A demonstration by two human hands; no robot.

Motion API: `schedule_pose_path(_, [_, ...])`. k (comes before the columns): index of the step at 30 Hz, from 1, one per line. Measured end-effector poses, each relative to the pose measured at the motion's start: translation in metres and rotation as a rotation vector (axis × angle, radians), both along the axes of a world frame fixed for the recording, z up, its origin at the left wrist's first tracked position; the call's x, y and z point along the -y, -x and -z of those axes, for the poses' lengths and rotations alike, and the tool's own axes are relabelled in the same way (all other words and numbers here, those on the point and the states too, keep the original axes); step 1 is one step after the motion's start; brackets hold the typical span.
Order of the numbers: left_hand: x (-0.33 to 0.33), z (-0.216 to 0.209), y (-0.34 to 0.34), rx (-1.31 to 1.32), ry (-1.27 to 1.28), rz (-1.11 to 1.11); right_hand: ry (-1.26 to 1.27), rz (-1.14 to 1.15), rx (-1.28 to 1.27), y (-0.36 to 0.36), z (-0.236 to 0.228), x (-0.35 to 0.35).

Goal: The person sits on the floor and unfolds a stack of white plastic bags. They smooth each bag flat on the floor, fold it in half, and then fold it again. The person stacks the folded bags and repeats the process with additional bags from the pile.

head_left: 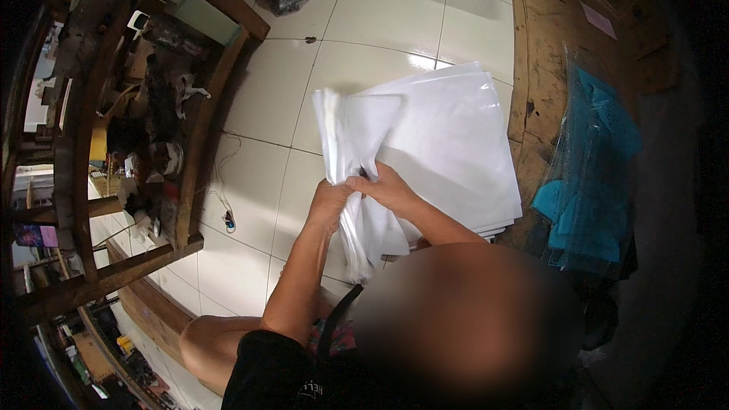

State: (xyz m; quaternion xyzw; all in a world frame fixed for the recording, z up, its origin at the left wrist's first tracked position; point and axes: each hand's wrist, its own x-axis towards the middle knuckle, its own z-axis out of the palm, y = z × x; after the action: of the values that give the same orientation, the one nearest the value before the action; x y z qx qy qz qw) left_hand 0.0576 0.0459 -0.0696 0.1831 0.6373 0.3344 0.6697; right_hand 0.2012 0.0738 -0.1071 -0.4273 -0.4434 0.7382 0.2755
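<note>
Thin white sheets [372,118], gathered into a folded bundle, stand between my two hands, spreading wider above and below the grip. My left hand [331,201] is closed around the bundle's left side. From the other side my right hand [389,188] grips the same bundle, its thumb lying across the front near the left hand. Just right of the bundle, a flat stack of glossy white sheets [463,144] lies on the tiled floor, its layered edges showing at the lower right. Whether the sheets are plastic or cloth I cannot tell.
A wooden frame with shelves [216,118] full of odds and ends stands at the left. On the right, a wooden surface [535,45] borders the tiles, with teal items in clear plastic [588,205] on it. A thin cord [228,216] lies on the floor tiles.
</note>
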Motion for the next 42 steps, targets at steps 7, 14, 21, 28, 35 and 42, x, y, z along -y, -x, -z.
schedule_pose_path(7, [-0.003, -0.013, 0.004, 0.179, 0.030, 0.006, 0.399, 0.311, -0.291, -0.022, 0.004, -0.004])
schedule_pose_path(14, [-0.004, -0.008, 0.020, 0.056, 0.005, 0.043, 0.294, 0.114, -0.194, -0.024, 0.002, -0.011])
schedule_pose_path(21, [-0.001, -0.019, -0.001, -0.031, -0.024, -0.017, 0.201, 0.073, -0.071, 0.000, 0.008, -0.004])
schedule_pose_path(28, [0.003, -0.008, 0.021, 0.118, -0.016, -0.052, 0.419, 0.258, -0.198, -0.017, 0.008, -0.004])
schedule_pose_path(35, [0.002, -0.012, 0.007, 0.124, -0.073, 0.101, 0.077, 0.060, -0.024, -0.003, -0.004, 0.000])
schedule_pose_path(42, [-0.001, -0.015, 0.017, 0.144, -0.036, 0.070, 0.470, 0.329, -0.261, -0.020, 0.005, -0.006])
